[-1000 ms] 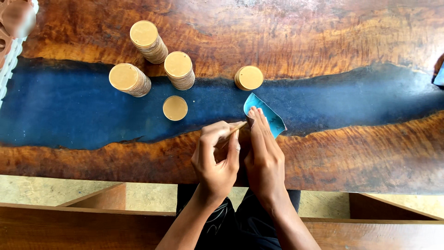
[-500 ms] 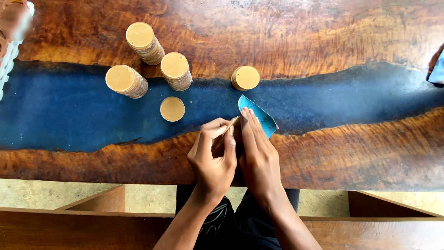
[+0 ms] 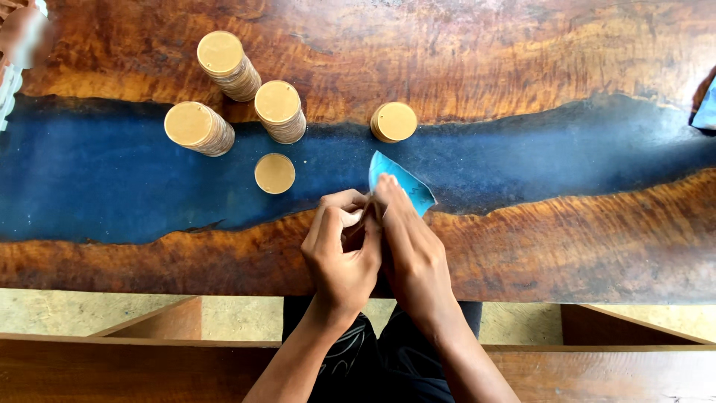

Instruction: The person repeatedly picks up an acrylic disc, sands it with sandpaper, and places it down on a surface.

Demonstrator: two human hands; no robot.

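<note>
My left hand (image 3: 341, 250) grips a small round wooden disc (image 3: 356, 217) edge-on; only a pale sliver of it shows between my fingers. My right hand (image 3: 412, 242) presses a curled blue sheet, sandpaper by the look of it (image 3: 403, 181), against that disc. Both hands meet over the near wooden edge of the table (image 3: 567, 254), close to the blue resin strip (image 3: 104, 179).
Three tall stacks of wooden discs (image 3: 228, 66) (image 3: 198, 128) (image 3: 280, 110) stand at the left. A short stack (image 3: 394, 122) sits just beyond my hands, and a thin one (image 3: 274, 173) lies on the resin strip. A wooden bench rail (image 3: 149, 351) runs below the table.
My hands have stayed together at the same spot; the blue sheet has shifted slightly against the disc as my right hand rubs.
</note>
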